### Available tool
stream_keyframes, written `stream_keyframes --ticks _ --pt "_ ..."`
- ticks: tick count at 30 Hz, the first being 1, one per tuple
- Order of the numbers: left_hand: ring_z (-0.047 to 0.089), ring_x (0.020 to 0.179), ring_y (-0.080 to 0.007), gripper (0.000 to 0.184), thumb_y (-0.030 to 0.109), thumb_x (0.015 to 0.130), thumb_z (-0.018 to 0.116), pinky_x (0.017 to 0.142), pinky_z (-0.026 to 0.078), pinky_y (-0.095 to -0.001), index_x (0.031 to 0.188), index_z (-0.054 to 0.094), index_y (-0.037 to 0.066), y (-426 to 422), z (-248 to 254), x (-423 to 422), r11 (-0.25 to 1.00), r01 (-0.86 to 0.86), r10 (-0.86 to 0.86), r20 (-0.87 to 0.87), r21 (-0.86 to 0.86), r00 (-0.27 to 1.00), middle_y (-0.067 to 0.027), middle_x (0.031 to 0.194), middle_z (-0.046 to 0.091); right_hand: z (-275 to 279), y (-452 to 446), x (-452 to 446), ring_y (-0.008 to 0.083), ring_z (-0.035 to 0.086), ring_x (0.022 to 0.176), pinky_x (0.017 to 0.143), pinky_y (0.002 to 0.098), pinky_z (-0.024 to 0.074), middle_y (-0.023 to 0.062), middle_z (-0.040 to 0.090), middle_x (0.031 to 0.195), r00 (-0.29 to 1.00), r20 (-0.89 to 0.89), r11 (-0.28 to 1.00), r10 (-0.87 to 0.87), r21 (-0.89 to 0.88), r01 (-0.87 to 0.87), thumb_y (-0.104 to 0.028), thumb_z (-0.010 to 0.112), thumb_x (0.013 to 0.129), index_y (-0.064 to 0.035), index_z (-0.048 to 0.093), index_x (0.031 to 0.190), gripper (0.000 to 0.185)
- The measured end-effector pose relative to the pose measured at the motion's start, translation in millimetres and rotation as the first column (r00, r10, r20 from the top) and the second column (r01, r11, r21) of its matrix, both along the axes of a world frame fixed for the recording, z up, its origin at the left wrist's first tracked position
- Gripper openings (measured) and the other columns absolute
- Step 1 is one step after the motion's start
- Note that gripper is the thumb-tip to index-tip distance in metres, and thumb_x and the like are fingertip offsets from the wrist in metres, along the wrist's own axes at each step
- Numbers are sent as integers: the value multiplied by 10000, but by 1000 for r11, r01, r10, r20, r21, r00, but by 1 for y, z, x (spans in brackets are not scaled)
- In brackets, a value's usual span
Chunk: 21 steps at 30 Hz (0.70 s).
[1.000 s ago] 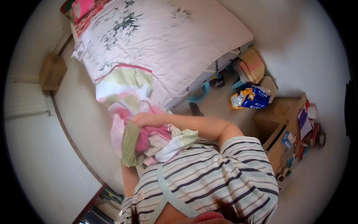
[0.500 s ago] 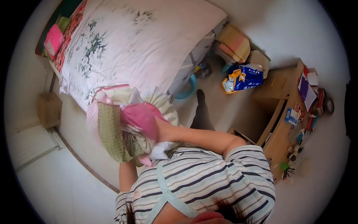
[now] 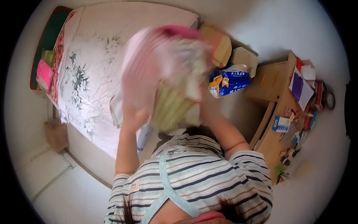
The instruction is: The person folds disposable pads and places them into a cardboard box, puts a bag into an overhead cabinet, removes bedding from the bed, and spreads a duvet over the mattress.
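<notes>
A blurred bundle of pink, white and green cloth (image 3: 175, 82) is raised in front of my chest, overlapping the view of the bed. My left hand (image 3: 136, 117) is at the bundle's lower left, against the pink striped part, its fingers hidden by cloth and blur. On the right side my forearm reaches up behind the bundle, and cloth covers my right hand. Behind lies the bed with its pale pink floral sheet (image 3: 97, 48).
A desk (image 3: 274, 138) with papers, boxes and small items stands at the right. Beyond it are a blue package (image 3: 233, 81) and folded cardboard (image 3: 216, 44). A cardboard box (image 3: 56, 135) sits at the left wall, and a pink item (image 3: 44, 74) lies at the bed's head.
The bundle has gone up and away from my body, and both forearms are now stretched forward. My view has turned, so the bed appears further left.
</notes>
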<state>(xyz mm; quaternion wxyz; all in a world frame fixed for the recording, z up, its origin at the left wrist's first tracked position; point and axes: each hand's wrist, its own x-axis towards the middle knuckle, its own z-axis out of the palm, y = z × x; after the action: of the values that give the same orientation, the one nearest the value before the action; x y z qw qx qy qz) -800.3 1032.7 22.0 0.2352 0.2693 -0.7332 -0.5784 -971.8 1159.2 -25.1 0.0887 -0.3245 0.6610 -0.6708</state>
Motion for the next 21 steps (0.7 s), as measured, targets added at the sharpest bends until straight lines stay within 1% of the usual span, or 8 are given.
stream_keyframes --ticks 1,2,4,8,13,16,17,21 --pt "309 1174 -259 685 123 699 567 987 208 -374 1278 219 5 3 37 -37 960 -46 29 -64 -277 998 -155 1227 361 2 6 -29 199 514 931 819 293 395 96 533 948 999 53 1000 12 27 -13 -204 603 687 -40 477 1011 384" --pt "309 1174 -259 685 123 699 567 987 208 -374 1278 219 5 1 37 -48 959 -71 55 -66 -275 996 -155 1227 361 3 14 -57 197 513 933 820 292 394 95 532 951 994 105 999 16 41 -20 -201 595 692 -39 476 1012 378" --pt "332 1165 -255 683 88 704 557 984 220 -362 1286 205 20 -5 36 -61 966 -102 74 -126 -238 989 -151 1206 385 2 26 -111 194 509 938 822 290 393 93 529 957 980 194 997 38 52 -49 -196 580 703 -37 472 1014 366" --pt "395 1116 -224 594 73 730 552 958 287 -359 1260 286 56 -6 -21 -52 990 -140 140 101 -6 985 -130 1172 421 -8 44 -191 188 502 947 825 286 390 89 524 969 945 320 997 68 23 -80 -186 548 724 -32 466 1019 342" --pt "451 1052 -218 511 122 754 563 897 362 -346 1211 345 56 -12 -99 -20 968 -240 192 386 78 902 -131 1102 480 -41 46 -276 180 493 959 830 282 387 83 517 984 877 471 995 94 -58 -75 -173 509 750 -27 458 1024 315" --pt "468 1027 -218 507 130 753 567 872 384 -346 1205 348 55 -19 -149 3 939 -307 210 454 152 866 -134 1086 492 -91 32 -342 175 488 966 833 279 385 80 513 992 606 762 954 230 -300 16 -165 485 766 -24 454 1028 299" --pt "468 1027 -218 507 130 753 567 872 384 -346 1205 348 55 -20 -159 8 934 -323 221 465 151 857 -134 1086 492 -114 29 -353 161 469 982 847 271 380 69 485 1041 980 200 942 3 328 -69 -165 404 814 -35 456 1038 264" --pt "484 995 -209 516 139 749 577 812 421 -331 1204 346 61 -21 -204 37 895 -411 214 642 173 736 -132 1064 505 -214 15 -366 222 454 1005 835 327 388 67 456 1100 988 153 995 -34 100 19 -361 319 850 -88 389 1130 397"
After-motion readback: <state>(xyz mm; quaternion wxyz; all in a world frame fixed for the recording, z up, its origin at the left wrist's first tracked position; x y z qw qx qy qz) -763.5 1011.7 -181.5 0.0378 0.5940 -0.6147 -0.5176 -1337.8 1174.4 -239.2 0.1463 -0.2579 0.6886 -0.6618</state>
